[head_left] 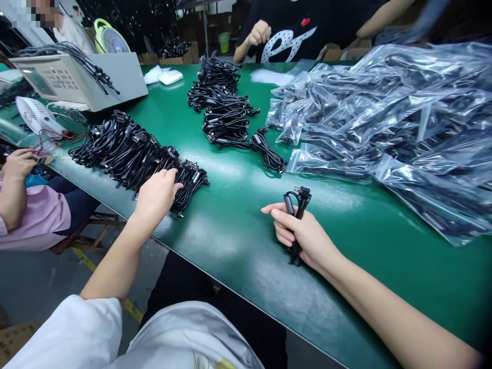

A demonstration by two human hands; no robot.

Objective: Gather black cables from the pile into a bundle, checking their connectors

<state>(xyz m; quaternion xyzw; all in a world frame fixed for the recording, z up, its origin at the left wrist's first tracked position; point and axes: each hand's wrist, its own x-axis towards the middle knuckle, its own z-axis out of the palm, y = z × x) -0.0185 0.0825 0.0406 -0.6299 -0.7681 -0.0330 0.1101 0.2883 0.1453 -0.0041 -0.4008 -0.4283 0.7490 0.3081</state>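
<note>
My right hand [298, 230] is closed round a folded black cable bundle [303, 195], held above the table in front of me. Its plug end sticks up past my fingers, and the index finger points left. My left hand [158, 192] rests on the near right part of a long pile of black cable bundles [119, 141], its fingers curled down on a bundle there. The fingertips are partly hidden among the cables. Further back lies a second stack of cable bundles [226, 113], with one single bundle [268, 151] apart at its near right side.
Clear plastic bags [384, 113] with dark contents heap up on the right. A beige instrument [96, 82] with cables on top stands back left, beside a small white fan [36, 115]. Across the green table [230, 225] sits a person [292, 31]; another person's hand [19, 163] is at left.
</note>
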